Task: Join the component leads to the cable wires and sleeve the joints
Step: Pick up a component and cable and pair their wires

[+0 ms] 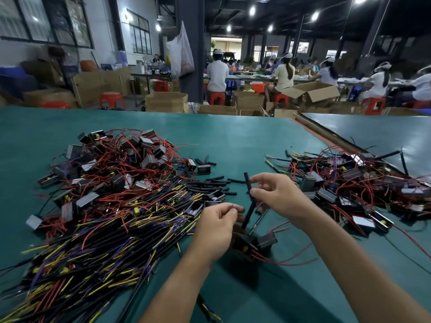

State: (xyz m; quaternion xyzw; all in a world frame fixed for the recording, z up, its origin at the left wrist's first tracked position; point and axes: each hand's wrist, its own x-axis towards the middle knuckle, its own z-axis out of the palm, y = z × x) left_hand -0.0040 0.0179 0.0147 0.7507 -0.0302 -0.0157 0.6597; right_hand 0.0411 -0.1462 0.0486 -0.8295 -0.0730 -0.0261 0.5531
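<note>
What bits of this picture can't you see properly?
Head view only.
Whether the left hand holds anything: its curled fingers cover it.
The wire joint: behind the right hand and black sleeve.
The cable pile: cut off by left and bottom edges.
The far workers: blurred.

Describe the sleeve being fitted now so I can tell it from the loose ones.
On the green table, look between the big wire pile and the smaller pile. The right hand pinches one black sleeve there. It alone stands nearly upright; the loose sleeves lie flat.
</note>
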